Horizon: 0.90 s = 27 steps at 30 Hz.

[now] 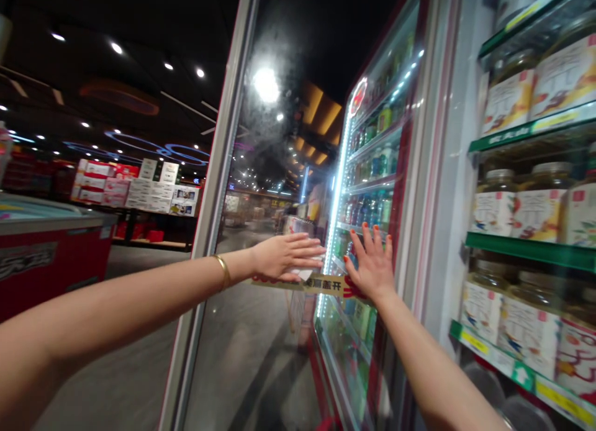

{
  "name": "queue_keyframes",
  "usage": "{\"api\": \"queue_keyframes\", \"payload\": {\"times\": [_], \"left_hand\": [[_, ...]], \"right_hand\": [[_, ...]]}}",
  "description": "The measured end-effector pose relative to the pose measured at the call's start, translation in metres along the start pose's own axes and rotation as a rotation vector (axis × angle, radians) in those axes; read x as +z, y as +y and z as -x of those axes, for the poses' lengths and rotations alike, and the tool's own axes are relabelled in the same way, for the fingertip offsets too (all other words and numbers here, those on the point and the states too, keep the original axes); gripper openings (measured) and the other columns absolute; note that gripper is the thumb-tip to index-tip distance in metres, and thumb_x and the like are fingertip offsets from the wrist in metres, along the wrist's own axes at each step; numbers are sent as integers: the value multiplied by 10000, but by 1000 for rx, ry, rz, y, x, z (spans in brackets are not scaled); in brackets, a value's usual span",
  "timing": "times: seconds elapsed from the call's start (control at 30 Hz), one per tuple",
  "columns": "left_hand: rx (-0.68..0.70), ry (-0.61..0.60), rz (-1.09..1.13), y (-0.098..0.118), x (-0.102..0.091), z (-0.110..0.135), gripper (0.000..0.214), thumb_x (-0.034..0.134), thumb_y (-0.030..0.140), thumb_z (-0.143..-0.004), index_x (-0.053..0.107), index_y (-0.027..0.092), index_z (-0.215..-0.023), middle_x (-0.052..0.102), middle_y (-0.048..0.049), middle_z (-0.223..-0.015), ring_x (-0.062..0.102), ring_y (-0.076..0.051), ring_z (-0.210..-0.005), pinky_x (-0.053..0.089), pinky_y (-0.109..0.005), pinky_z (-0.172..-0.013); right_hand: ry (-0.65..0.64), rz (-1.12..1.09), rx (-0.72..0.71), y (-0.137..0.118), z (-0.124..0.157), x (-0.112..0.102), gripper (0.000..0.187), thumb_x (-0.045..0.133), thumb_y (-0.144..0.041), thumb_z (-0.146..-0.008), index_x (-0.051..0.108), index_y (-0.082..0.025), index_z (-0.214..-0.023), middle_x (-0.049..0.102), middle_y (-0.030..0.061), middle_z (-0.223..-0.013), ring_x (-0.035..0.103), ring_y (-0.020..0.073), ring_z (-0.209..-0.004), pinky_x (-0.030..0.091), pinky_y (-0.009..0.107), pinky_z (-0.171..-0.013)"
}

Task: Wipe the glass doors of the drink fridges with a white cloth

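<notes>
Fingers [302, 251] of left hand [279, 257] lie together on glass cooler door [246, 331]; right hand [370, 266] spreads its fingers apart on it.

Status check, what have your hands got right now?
Left hand and right hand open, flat on glass cooler door. Yellow label strip between them. Bottled drinks behind glass, nothing gripped.

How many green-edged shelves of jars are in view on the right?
4: the top shelf, the second shelf, the third shelf and the bottom shelf. More may be hidden above the view.
</notes>
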<state>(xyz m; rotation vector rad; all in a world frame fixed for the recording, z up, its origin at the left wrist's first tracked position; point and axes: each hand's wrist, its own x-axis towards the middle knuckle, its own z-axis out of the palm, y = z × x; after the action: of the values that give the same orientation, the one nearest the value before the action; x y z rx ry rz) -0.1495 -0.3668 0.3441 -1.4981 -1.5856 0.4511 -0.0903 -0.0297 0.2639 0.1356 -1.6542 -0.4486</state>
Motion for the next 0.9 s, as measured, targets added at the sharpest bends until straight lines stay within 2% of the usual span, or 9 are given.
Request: {"api": "queue_keyframes", "payload": {"times": [0.07, 0.2, 0.27, 0.33, 0.4, 0.47, 0.63, 0.8, 0.9], "left_hand": [[-117, 49, -16, -15, -12, -1, 678, 391, 618, -1098, 303, 392, -1731, 216, 50, -1855, 149, -205, -1735, 71, -456, -1437], [-805, 410, -76, -37, -19, -21, 764, 377, 588, -1104, 197, 258, -1768, 23, -77, -1881, -19, -353, -1745, 14, -639, -1411], [-665, 366, -84, -9, 1, -31, 782, 374, 587, -1107, 172, 228, -1772, 14, -97, -1879, -23, -357, -1745, 36, -636, -1412], [-223, 187, -82, 29, 25, -34, 791, 378, 607, -1104, 174, 238, -1773, 100, -66, -1874, 48, -304, -1749, 91, -563, -1426], [15, 102, -80, 50, 38, -34, 760, 385, 640, -1095, 221, 317, -1763, 230, 31, -1847, 146, -196, -1737, 151, -418, -1426], [-2, 116, -89, 43, 33, -38, 769, 384, 651, -1091, 208, 324, -1764, 260, 37, -1837, 170, -179, -1730, 158, -399, -1421], [-542, 385, -99, 4, 7, -72, 880, 404, 647, -1084, 111, 181, -1770, 84, -164, -1866, 8, -357, -1745, 53, -658, -1400], [9, 162, -64, 36, 23, -89, 791, 410, 744, -1047, 403, 297, -1699, 333, 22, -1818, 216, -201, -1721, 123, -385, -1422], [-48, 171, -67, 24, 13, -103, 809, 388, 722, -1062, 334, 265, -1728, 283, -14, -1837, 197, -224, -1727, 102, -443, -1428]], "right_hand": [[-20, 1, 10, -1, 0, -2, 794, 540, -534, -1052, 290, -223, -1738, 94, 123, -1870, 75, 365, -1724, 159, 699, -1363], [-48, -29, 36, -2, -3, -5, 782, 534, -527, -1056, 290, -234, -1738, 108, 116, -1869, 37, 347, -1731, 128, 691, -1372], [-31, -55, 39, -2, -4, -5, 768, 527, -504, -1060, 289, -237, -1740, 138, 112, -1865, 45, 337, -1733, 118, 680, -1377], [-11, -69, 39, -3, 1, -4, 767, 511, -471, -1066, 265, -223, -1748, 167, 121, -1859, 67, 332, -1733, 112, 672, -1381], [3, -70, 48, -5, 15, -2, 806, 505, -451, -1061, 206, -187, -1762, 186, 147, -1850, 97, 331, -1730, 117, 659, -1385], [12, -70, 57, -7, 36, -1, 865, 513, -450, -1048, 139, -160, -1772, 201, 169, -1842, 135, 335, -1724, 127, 656, -1385], [3, -74, 41, -9, 82, -3, 918, 570, -503, -1012, 144, -226, -1776, 216, 128, -1845, 140, 351, -1723, 145, 692, -1376], [17, -86, 64, -10, 86, -2, 975, 575, -523, -1012, 104, -122, -1767, 80, 208, -1853, 116, 351, -1728, 173, 695, -1372], [34, -96, 66, -11, 85, 0, 1003, 557, -541, -1020, 69, -70, -1758, 68, 232, -1848, 100, 345, -1730, 170, 702, -1373]]}}
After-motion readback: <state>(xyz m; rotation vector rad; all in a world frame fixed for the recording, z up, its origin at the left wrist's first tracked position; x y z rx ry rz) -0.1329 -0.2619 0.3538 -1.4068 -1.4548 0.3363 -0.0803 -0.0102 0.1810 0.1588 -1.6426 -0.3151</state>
